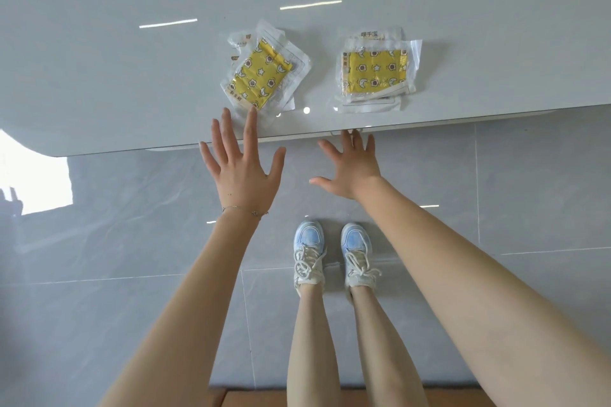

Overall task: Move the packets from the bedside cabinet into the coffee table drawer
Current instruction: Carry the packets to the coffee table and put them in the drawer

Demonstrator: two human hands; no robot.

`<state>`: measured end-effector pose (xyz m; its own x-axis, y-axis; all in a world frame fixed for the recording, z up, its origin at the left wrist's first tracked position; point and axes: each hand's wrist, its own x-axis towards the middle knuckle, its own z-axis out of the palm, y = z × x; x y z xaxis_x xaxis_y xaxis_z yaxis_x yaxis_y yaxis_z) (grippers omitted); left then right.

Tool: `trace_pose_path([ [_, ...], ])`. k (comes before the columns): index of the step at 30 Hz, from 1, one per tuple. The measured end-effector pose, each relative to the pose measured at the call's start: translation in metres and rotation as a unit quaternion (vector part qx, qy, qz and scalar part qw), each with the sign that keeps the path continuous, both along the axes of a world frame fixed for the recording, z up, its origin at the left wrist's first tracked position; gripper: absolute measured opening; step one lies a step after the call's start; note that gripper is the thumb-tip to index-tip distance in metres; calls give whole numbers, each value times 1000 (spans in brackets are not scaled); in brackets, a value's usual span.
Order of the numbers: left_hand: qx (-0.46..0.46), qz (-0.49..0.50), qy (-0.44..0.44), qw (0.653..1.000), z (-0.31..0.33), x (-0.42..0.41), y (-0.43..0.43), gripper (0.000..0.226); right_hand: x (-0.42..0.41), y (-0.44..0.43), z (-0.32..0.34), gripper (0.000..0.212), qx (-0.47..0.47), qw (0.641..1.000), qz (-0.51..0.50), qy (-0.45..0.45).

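Two piles of clear packets with yellow star-and-moon pads lie on a glossy white-grey tabletop [132, 76]. The left pile [263, 71] lies tilted; the right pile [375, 71] lies squarer. My left hand [241, 168] is spread flat, its fingertips over the table's front edge and touching the left pile's near corner. My right hand [352, 168] is spread too, lower, with its fingertips at the underside of the table's front edge below the right pile. Neither hand holds anything. No drawer is showing.
The table's front edge [429, 124] runs across the view, curving away at the left. Below it is grey tiled floor [132, 241] with my two feet in blue-and-white sneakers [334, 254]. A strip of brown wood [251, 398] shows at the bottom.
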<state>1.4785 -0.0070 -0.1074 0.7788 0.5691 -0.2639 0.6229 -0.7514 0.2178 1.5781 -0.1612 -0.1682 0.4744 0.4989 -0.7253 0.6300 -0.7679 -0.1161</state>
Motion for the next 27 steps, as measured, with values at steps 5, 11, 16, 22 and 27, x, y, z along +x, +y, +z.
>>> trace_pose_path([
  [5,-25,42,0,999,9,-9,1,68,-21,-10,7,83,-3,999,-18,37],
  [11,-26,39,18,999,15,-19,-4,68,-75,-38,16,80,-7,993,-67,100],
  [16,-38,41,13,998,19,-23,-22,66,-109,-57,22,74,-34,990,-62,122],
  [22,-47,36,29,998,19,-23,-31,66,-134,-78,24,73,-50,987,-60,143],
  [27,-50,36,32,998,25,-21,-30,66,-148,-95,38,82,-54,987,-27,147],
])
